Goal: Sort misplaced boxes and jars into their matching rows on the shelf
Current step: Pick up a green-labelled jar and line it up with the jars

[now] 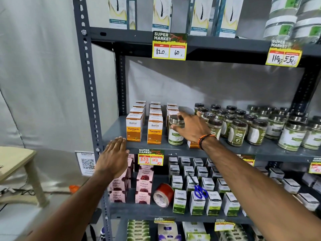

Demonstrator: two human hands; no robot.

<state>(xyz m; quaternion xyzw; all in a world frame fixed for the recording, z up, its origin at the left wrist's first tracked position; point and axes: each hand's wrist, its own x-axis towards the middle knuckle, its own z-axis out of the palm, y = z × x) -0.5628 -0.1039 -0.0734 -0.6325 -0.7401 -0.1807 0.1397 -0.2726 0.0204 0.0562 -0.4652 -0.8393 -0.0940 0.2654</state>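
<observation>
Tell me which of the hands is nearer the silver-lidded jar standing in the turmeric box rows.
Right. The right hand has its fingers around the jar at the lid. The left hand is open, lower left by the shelf edge, apart from it.

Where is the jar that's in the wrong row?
The misplaced jar stands on the middle shelf, at the front of the third Turmeric box row, just right of a Turmeric box, under the right hand.

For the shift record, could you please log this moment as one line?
stage: pulling misplaced item | right hand: gripping silver-lidded jar in turmeric boxes row | left hand: open, free
</observation>
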